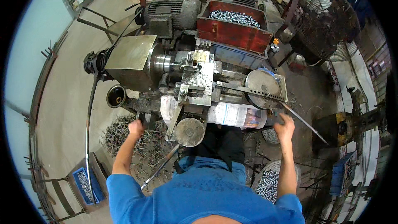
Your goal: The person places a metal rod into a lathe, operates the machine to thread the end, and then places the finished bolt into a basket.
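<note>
A small metal lathe stands before me, its grey headstock (128,60) at the left and its tool slide (201,81) in the middle. My left hand (136,128) is closed beside a dark handle (143,120) below the headstock; what its fingers hold is hidden. To the right, my right hand (285,128) is raised with fingers bent and apart, just past a newspaper sheet (236,115) and below a round metal plate (262,87). Nothing shows between its fingers. A lever with a round disc (190,132) projects toward me between the hands.
A red bin (234,35) of shiny metal parts sits behind the lathe, beside a motor (174,13). Metal shavings (132,139) heap below my left hand. A basin of parts (268,184) is at lower right, a blue tray (88,186) at lower left. A caged fan (325,23) stands far right.
</note>
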A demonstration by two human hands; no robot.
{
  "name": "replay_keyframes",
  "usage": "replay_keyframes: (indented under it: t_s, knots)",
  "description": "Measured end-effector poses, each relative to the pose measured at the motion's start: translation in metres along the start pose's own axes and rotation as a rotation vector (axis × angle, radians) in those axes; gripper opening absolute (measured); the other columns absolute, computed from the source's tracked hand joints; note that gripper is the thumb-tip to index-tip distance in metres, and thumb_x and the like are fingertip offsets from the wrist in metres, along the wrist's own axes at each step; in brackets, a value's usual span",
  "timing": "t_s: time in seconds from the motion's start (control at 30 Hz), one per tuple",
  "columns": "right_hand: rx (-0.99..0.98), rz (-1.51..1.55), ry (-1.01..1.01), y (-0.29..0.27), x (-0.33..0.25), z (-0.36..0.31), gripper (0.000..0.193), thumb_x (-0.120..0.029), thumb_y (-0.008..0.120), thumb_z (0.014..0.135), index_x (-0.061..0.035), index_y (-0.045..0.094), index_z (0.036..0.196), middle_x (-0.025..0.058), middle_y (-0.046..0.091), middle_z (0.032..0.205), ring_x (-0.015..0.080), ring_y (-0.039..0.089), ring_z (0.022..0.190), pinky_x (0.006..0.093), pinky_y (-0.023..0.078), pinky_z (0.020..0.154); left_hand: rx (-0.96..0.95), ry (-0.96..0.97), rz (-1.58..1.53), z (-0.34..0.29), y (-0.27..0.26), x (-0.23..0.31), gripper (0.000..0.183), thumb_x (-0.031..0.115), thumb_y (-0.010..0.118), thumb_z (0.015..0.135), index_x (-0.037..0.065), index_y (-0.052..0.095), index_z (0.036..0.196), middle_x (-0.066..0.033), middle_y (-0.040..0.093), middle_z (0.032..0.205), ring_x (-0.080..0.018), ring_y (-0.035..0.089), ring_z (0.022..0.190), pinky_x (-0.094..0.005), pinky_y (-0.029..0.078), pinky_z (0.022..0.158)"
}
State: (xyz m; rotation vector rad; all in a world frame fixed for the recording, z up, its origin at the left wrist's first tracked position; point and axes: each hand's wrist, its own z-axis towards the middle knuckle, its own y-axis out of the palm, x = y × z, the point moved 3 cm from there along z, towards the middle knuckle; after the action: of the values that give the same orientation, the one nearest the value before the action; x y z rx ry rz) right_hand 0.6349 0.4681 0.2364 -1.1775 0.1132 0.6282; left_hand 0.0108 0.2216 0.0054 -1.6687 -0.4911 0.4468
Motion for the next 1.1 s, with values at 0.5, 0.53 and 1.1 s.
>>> replay_keyframes:
  t_s: [0.5,0.53,1.1]
  knots:
    - [-0.4,-0.273,-0.968,0.148,-0.37,0.151,0.02,-0.021,0.064,0.06,-0.0051,0.069,0.072,0.0135,0.065,0.085,0.0292,0.057,0.09,0.0368,0.041,0.083,0.53,-0.295,-0.241,-0.087,-0.26,-0.131,0.035,0.038,0.055,0.084,0.01,0.062,0.104,-0.0127,0.065,0.076,-0.0335,0.063,0.073,-0.0441,0.048,0.066]
    - [-0.441,-0.303,-0.95,0.153,-0.377,0.153,0.019,-0.021,0.064,0.062,-0.0057,0.069,0.073,0.014,0.066,0.085,0.0295,0.058,0.089,0.0365,0.042,0.083,0.51,-0.398,-0.187,-0.104,-0.265,-0.159,0.037,0.038,0.055,0.083,0.008,0.061,0.104,-0.0133,0.065,0.075,-0.0335,0.063,0.072,-0.0439,0.048,0.065]
    - [-0.397,-0.232,-1.033,0.126,-0.366,0.158,0.023,-0.022,0.062,0.058,-0.002,0.067,0.068,0.0139,0.064,0.078,0.0292,0.055,0.09,0.036,0.041,0.086,0.225,-0.364,-0.628,-0.133,-0.207,-0.09,0.03,0.024,0.069,0.073,-0.004,0.058,0.073,-0.0164,0.058,0.058,-0.0293,0.06,0.054,-0.0399,0.046,0.055]
